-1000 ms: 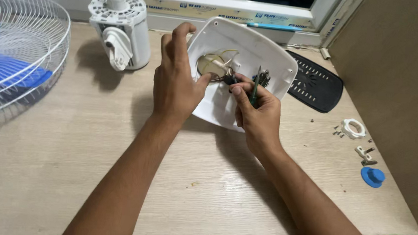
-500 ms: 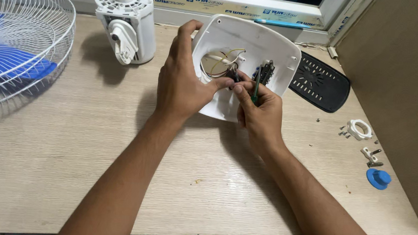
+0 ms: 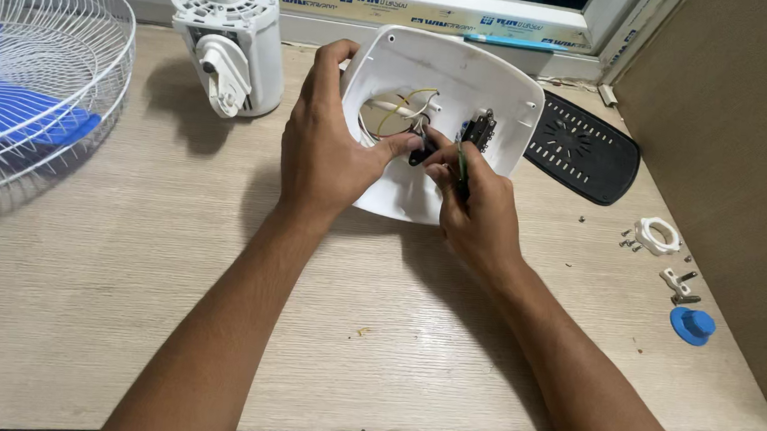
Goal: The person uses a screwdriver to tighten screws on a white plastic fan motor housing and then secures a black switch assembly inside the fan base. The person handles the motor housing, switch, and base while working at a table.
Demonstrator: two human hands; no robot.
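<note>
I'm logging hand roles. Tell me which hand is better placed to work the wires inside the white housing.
Probably the right hand: its fingertips pinch at the wires inside the white housing. The left hand grips the housing's rim, steadying it.

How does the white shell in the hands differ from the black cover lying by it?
The white shell is propped at a tilt by the left hand, while the black cover lies flat on the table, untouched. The shell holds wires and a dark part that the right hand works on; the cover has slots and nothing in it. The shell looks larger. Both look like plastic with rounded corners.
</note>
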